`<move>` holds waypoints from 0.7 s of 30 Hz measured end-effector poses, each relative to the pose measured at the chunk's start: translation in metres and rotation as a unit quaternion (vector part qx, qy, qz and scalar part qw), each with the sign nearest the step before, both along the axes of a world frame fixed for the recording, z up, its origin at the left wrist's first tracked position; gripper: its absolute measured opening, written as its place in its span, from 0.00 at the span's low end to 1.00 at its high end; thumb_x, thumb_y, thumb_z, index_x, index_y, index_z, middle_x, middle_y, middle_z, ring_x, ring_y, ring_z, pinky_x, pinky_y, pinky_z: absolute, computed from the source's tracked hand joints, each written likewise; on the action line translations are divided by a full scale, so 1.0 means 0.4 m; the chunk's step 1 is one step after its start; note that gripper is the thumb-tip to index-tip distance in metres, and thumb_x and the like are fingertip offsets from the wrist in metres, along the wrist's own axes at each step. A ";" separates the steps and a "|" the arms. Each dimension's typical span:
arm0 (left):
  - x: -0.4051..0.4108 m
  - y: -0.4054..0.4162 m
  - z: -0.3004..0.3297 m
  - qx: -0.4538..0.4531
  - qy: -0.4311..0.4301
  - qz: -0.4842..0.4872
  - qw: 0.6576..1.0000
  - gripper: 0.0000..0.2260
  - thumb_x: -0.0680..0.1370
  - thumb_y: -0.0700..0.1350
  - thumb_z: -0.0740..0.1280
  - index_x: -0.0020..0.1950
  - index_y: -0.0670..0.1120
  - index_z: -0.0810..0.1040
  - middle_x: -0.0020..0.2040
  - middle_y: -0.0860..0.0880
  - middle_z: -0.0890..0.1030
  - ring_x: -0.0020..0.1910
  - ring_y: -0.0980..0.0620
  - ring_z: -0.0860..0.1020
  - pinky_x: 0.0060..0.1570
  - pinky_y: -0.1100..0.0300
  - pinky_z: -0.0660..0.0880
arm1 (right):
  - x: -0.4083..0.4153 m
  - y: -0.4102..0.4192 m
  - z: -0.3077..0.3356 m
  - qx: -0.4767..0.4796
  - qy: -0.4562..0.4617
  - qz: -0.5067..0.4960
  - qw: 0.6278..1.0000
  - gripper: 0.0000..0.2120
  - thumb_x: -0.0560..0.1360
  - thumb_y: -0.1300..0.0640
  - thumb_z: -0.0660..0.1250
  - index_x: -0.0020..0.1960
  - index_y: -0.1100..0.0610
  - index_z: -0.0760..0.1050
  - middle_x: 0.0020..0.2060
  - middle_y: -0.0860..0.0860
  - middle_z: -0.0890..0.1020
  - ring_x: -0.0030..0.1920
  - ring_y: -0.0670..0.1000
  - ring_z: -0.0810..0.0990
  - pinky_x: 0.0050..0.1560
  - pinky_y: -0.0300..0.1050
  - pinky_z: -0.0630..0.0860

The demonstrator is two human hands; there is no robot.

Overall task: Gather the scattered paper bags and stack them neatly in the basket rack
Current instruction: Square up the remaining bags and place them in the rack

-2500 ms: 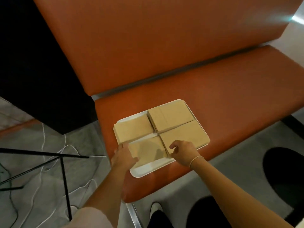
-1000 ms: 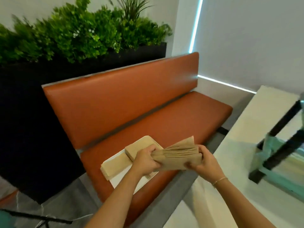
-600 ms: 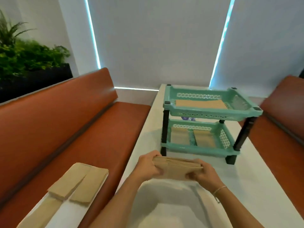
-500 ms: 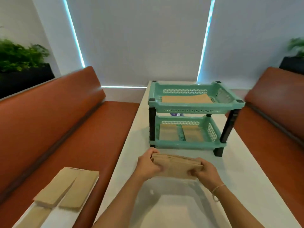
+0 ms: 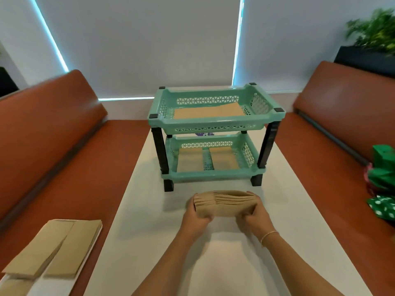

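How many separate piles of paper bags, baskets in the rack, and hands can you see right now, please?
Piles in the baskets: 3 (top, lower left, lower right)
Pile held by both hands: 1
Piles on the bench tray: 3
Baskets: 2
Hands: 2, left hand, right hand
Total: 11

White tray (image 5: pixel 64 283) and its paper bags (image 5: pixel 38 255) cut off at bottom-left edge; green dotted items (image 5: pixel 382 184) cropped at right edge; purple label (image 5: pixel 204 134) behind upper basket illegible.

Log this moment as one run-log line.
phase: carry to rack | left hand + right hand: grip bag bundle above table | basket rack: bags in both tiers | tray bags: left bench
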State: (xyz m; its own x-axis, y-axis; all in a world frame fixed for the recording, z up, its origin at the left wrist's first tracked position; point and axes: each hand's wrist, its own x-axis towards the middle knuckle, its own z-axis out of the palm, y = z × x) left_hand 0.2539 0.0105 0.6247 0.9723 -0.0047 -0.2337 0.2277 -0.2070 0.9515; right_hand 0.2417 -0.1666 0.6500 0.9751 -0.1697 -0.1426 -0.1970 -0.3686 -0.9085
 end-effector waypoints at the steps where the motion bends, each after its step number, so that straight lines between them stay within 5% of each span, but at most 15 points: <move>1: 0.003 -0.003 -0.003 -0.003 0.001 0.004 1.000 0.34 0.71 0.35 0.72 0.72 0.47 0.61 0.65 0.46 0.73 0.62 0.49 0.74 0.59 0.59 0.73 | 0.004 -0.001 0.000 -0.001 0.003 -0.005 1.000 0.26 0.69 0.73 0.62 0.65 0.59 0.66 0.51 0.51 0.75 0.53 0.51 0.74 0.53 0.40 0.70; 6: -0.007 -0.013 0.006 0.010 0.013 0.010 1.000 0.33 0.72 0.36 0.72 0.72 0.47 0.61 0.65 0.47 0.74 0.63 0.49 0.73 0.63 0.54 0.72 | 0.012 -0.015 -0.009 -0.015 0.016 -0.014 1.000 0.23 0.70 0.74 0.59 0.63 0.60 0.69 0.51 0.52 0.76 0.53 0.52 0.74 0.53 0.43 0.70; 12: -0.026 -0.006 0.033 0.049 -0.009 0.012 0.999 0.26 0.71 0.42 0.74 0.67 0.48 0.69 0.61 0.49 0.76 0.58 0.51 0.75 0.55 0.61 0.72 | 0.002 -0.043 -0.001 -0.064 0.040 0.018 0.997 0.16 0.73 0.69 0.63 0.59 0.59 0.73 0.48 0.52 0.76 0.50 0.53 0.74 0.48 0.41 0.68; 16: -0.005 0.024 0.092 0.096 -0.047 -0.018 0.994 0.19 0.67 0.44 0.77 0.53 0.54 0.73 0.52 0.52 0.80 0.51 0.52 0.78 0.53 0.55 0.78 | 0.019 -0.082 0.080 -0.139 -0.023 0.086 0.986 0.12 0.74 0.68 0.63 0.55 0.57 0.75 0.47 0.51 0.78 0.49 0.51 0.74 0.45 0.36 0.65; 21: 0.013 -0.023 0.173 0.165 -0.086 -0.112 0.976 0.19 0.68 0.44 0.75 0.57 0.53 0.76 0.50 0.55 0.80 0.50 0.55 0.78 0.51 0.58 0.76 | 0.038 -0.053 0.209 -0.205 -0.089 0.190 0.956 0.12 0.75 0.66 0.64 0.56 0.57 0.75 0.48 0.49 0.78 0.49 0.48 0.73 0.46 0.36 0.65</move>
